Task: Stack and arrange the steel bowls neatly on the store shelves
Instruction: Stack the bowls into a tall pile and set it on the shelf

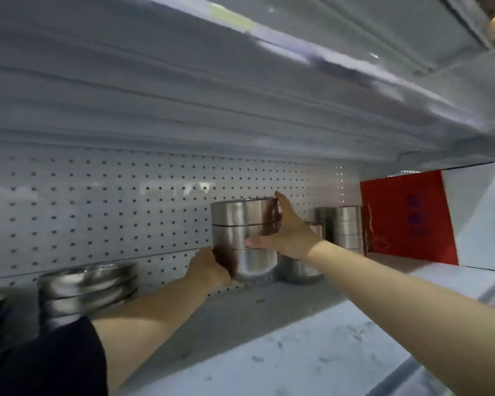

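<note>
Both hands clasp the tall stack of steel bowls (pixel 245 237) at the shelf (pixel 269 332) back: left hand (pixel 209 267) low, right hand (pixel 283 230) higher; placing step; next, likely squaring it upright.

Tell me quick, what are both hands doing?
Left hand: grips the bowl stack near its base.
Right hand: holds the stack's upper side.

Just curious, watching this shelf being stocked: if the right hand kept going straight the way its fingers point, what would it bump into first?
The right hand already holds the tall stack of steel bowls, its fingers pointing up and back. Past the stack's top edge, the next thing is probably the pegboard back wall, though depth is hard to judge here.
</note>
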The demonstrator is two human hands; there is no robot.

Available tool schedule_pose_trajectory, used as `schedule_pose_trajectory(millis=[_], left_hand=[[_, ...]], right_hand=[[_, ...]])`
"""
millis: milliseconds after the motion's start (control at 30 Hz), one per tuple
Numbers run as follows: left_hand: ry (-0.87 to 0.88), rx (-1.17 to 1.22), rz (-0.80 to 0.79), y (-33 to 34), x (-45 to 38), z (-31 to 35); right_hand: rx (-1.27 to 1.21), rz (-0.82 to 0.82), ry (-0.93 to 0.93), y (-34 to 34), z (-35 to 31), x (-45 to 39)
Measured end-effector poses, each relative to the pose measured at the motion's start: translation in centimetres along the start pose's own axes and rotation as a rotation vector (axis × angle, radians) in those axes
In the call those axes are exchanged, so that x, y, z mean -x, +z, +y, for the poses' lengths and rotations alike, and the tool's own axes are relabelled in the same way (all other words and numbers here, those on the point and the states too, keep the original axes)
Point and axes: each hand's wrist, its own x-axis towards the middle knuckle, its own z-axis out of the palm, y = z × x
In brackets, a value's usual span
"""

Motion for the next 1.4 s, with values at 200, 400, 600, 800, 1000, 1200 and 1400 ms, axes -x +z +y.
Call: schedule_pose_trajectory(millis=[200,400,600,800,1000,1200,1400], left_hand=[[-0.116,-0.071,0.045,5.5,-2.0,-0.7],[-0.179,-0.133,0.104,8.4,-2.8,-2.5],[-0.242,-0.154,0.129,9.0,-3.4,-2.4],[-0.207,-0.204,0.122,8.6,-2.6,-2.5],[-0.157,-0.097,0.024,4.4,-0.2,-2.0],[-0.015,-0.137,0.077,-5.4,6.2,-3.0],[-0.114,-0.718,0.196,-14.3,11.4,-7.8]], right_hand=[[-0.105,-0.145,-0.015,0.1,6.7,-2.9],[-0.167,-0.196,-0.024,2.2,10.6,-3.6],[-0.181,-0.180,-0.063,2.5,11.5,-3.9],[-0.172,-0.166,-0.114,2.4,11.5,-4.0],[0.022,-0.004,-0.204,1.9,10.0,-3.4],[0.012,0.137,-0.412,0.4,6.3,-1.3],[0.085,-0.146,-0.489,3.4,-2.0,0.2]])
